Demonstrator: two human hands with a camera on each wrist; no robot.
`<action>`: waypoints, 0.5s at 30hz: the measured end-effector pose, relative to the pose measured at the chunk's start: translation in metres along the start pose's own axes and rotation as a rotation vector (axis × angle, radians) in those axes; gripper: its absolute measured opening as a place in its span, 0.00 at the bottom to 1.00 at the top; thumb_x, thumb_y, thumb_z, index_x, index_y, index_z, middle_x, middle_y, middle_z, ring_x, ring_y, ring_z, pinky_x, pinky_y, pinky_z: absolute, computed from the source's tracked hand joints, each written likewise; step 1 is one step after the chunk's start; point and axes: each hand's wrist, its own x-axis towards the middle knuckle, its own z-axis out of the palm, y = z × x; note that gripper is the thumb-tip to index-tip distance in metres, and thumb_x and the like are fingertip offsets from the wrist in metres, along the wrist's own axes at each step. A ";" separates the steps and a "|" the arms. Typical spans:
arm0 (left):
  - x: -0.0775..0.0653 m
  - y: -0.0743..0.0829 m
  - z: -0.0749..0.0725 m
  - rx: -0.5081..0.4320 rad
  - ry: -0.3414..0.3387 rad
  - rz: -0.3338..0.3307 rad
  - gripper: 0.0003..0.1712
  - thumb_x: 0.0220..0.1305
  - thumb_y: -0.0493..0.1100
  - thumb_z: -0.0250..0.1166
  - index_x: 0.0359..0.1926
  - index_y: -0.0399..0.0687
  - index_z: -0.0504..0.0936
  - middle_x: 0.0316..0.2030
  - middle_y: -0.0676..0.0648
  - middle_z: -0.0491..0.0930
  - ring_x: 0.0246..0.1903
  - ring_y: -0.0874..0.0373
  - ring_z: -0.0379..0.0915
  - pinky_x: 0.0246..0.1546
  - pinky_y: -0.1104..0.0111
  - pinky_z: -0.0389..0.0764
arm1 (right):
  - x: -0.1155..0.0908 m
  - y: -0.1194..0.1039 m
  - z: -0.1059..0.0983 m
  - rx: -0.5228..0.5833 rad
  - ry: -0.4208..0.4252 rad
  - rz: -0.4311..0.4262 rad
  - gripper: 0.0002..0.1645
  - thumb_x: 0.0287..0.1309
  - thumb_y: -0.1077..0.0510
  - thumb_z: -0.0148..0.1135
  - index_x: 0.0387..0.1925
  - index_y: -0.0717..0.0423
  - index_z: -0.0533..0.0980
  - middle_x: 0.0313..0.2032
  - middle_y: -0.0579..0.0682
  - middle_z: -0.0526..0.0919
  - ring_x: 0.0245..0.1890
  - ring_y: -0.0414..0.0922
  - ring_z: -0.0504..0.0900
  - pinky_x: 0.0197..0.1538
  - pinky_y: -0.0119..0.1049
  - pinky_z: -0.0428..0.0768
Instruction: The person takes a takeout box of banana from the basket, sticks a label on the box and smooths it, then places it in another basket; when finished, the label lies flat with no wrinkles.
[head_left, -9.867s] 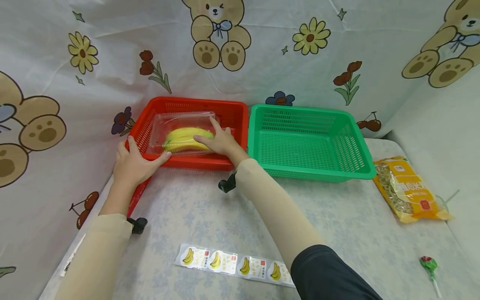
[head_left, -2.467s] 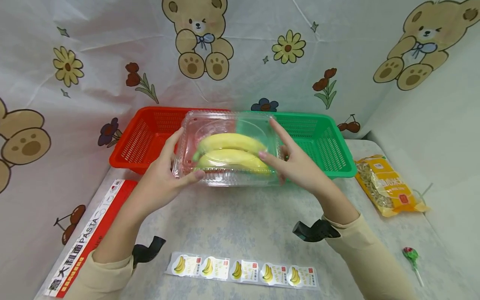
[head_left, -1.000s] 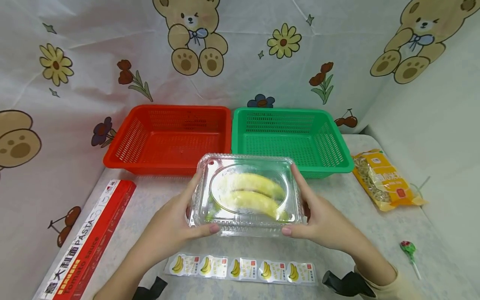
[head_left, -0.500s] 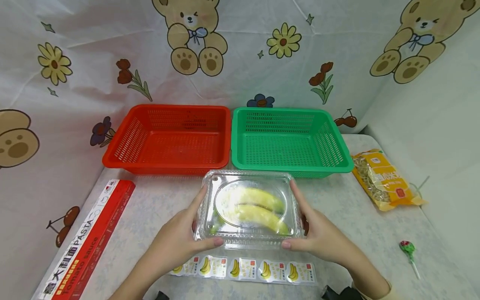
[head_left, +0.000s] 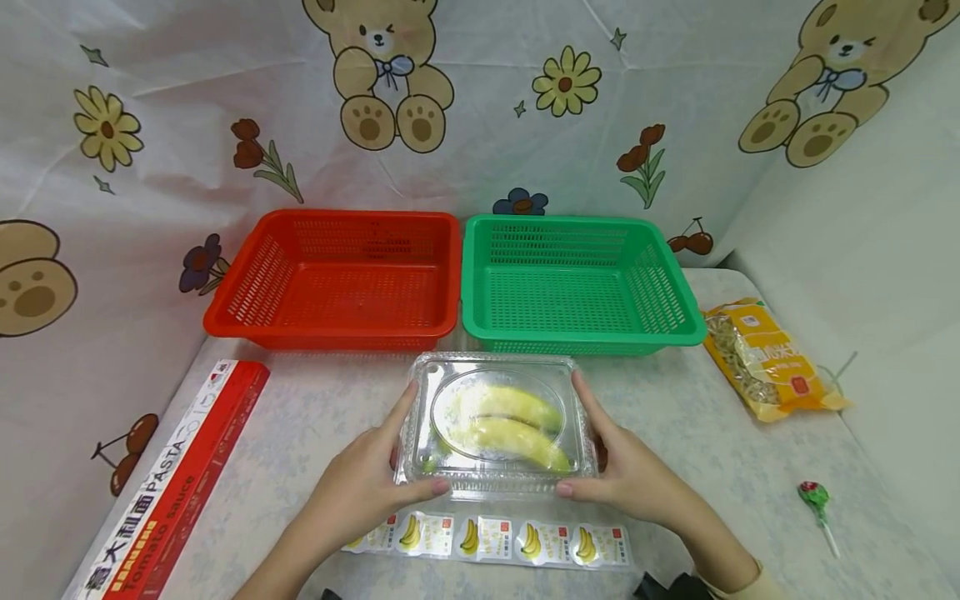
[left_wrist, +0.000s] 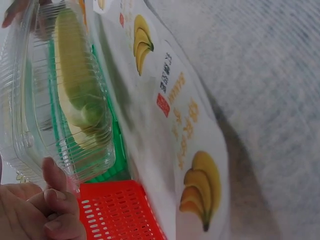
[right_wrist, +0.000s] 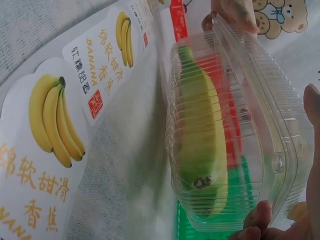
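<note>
A clear plastic clamshell box [head_left: 498, 483] with two yellow-green bananas [head_left: 517, 437] inside is held level between both hands, just in front of the baskets. My left hand [head_left: 360, 475] grips its left end, thumb along the front rim; in the left wrist view its curled fingers [left_wrist: 57, 200] show by the box's end. At the other end my right hand [head_left: 633, 467] holds it the same way, with fingertips [right_wrist: 260, 212] at the rim in the right wrist view. A strip of banana stickers [head_left: 487, 540] lies on the table right below the box, its left end behind the left hand.
Behind the box stand a red basket [head_left: 345, 340] and a green basket [head_left: 585, 340] side by side. A long red pasta box [head_left: 176, 483] lies at left. On the right are a yellow food bag [head_left: 776, 362] and a green-wrapped lollipop [head_left: 816, 498].
Both hands have lifted the box of bananas out of the red basket and brought it rightward and toward me. In the last second it has come lower, close over the stickers.
</note>
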 end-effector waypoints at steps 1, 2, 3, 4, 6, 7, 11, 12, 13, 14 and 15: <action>0.001 -0.001 0.001 0.005 0.001 0.003 0.70 0.40 0.75 0.74 0.75 0.86 0.34 0.24 0.56 0.70 0.23 0.62 0.64 0.20 0.70 0.67 | 0.001 0.001 0.001 -0.004 -0.002 0.008 0.78 0.45 0.49 0.80 0.79 0.36 0.30 0.17 0.42 0.59 0.16 0.32 0.58 0.20 0.29 0.68; 0.002 -0.001 0.001 0.011 0.001 0.006 0.70 0.41 0.74 0.74 0.75 0.85 0.34 0.24 0.57 0.70 0.23 0.62 0.64 0.20 0.70 0.67 | 0.001 0.002 0.001 -0.009 -0.002 0.013 0.78 0.45 0.48 0.80 0.79 0.35 0.30 0.17 0.42 0.60 0.16 0.33 0.58 0.20 0.29 0.68; 0.002 -0.002 0.002 0.018 0.002 0.009 0.70 0.41 0.74 0.74 0.75 0.85 0.34 0.24 0.57 0.70 0.23 0.62 0.64 0.21 0.70 0.67 | 0.002 0.003 0.002 -0.017 -0.001 0.017 0.78 0.44 0.48 0.80 0.79 0.35 0.30 0.18 0.42 0.60 0.17 0.33 0.58 0.20 0.29 0.68; 0.003 -0.003 0.003 0.023 0.002 0.011 0.70 0.41 0.74 0.74 0.75 0.85 0.34 0.24 0.57 0.70 0.23 0.62 0.64 0.20 0.70 0.66 | 0.003 0.004 0.002 -0.022 0.000 0.024 0.78 0.44 0.47 0.81 0.79 0.34 0.31 0.18 0.43 0.61 0.17 0.33 0.58 0.20 0.29 0.68; 0.005 -0.004 0.004 0.031 0.001 0.015 0.70 0.41 0.74 0.74 0.75 0.84 0.34 0.23 0.57 0.70 0.23 0.62 0.64 0.21 0.70 0.66 | 0.004 0.006 0.003 -0.031 -0.002 0.027 0.78 0.43 0.46 0.81 0.79 0.34 0.31 0.19 0.44 0.62 0.17 0.33 0.59 0.20 0.29 0.68; 0.006 -0.005 0.004 0.032 -0.001 0.015 0.70 0.41 0.74 0.74 0.75 0.84 0.33 0.23 0.57 0.70 0.23 0.63 0.63 0.20 0.70 0.66 | 0.005 0.008 0.003 -0.037 -0.003 0.022 0.78 0.44 0.46 0.80 0.79 0.35 0.31 0.18 0.44 0.62 0.17 0.33 0.59 0.21 0.29 0.69; 0.012 -0.008 0.007 0.035 -0.002 0.024 0.70 0.41 0.74 0.73 0.75 0.84 0.34 0.22 0.57 0.69 0.23 0.63 0.63 0.19 0.70 0.65 | 0.007 0.012 0.003 -0.057 0.001 0.012 0.77 0.44 0.45 0.80 0.79 0.37 0.31 0.19 0.46 0.64 0.18 0.33 0.60 0.21 0.29 0.69; 0.014 -0.008 0.008 0.034 -0.002 0.027 0.70 0.41 0.74 0.73 0.75 0.84 0.34 0.22 0.56 0.69 0.23 0.63 0.63 0.19 0.70 0.65 | 0.008 0.013 0.003 -0.063 0.002 0.011 0.77 0.44 0.45 0.80 0.79 0.38 0.32 0.19 0.46 0.64 0.18 0.34 0.60 0.22 0.29 0.69; 0.015 -0.009 0.008 0.033 -0.003 0.029 0.70 0.41 0.74 0.73 0.75 0.84 0.35 0.22 0.56 0.69 0.23 0.62 0.63 0.19 0.70 0.65 | 0.009 0.014 0.003 -0.066 0.002 0.010 0.77 0.44 0.45 0.80 0.79 0.39 0.32 0.19 0.47 0.64 0.18 0.34 0.60 0.22 0.29 0.69; 0.017 -0.009 0.008 0.033 -0.003 0.033 0.70 0.41 0.74 0.73 0.76 0.83 0.35 0.22 0.56 0.69 0.23 0.62 0.64 0.19 0.69 0.65 | 0.009 0.014 0.002 -0.069 0.002 0.012 0.77 0.44 0.45 0.80 0.79 0.39 0.32 0.20 0.47 0.65 0.18 0.34 0.60 0.22 0.29 0.69; 0.018 -0.010 0.009 0.033 -0.003 0.036 0.69 0.42 0.74 0.73 0.76 0.83 0.35 0.22 0.56 0.69 0.23 0.63 0.63 0.20 0.69 0.65 | 0.010 0.015 0.002 -0.069 -0.001 0.016 0.77 0.44 0.44 0.80 0.79 0.39 0.32 0.20 0.48 0.65 0.18 0.34 0.60 0.22 0.29 0.69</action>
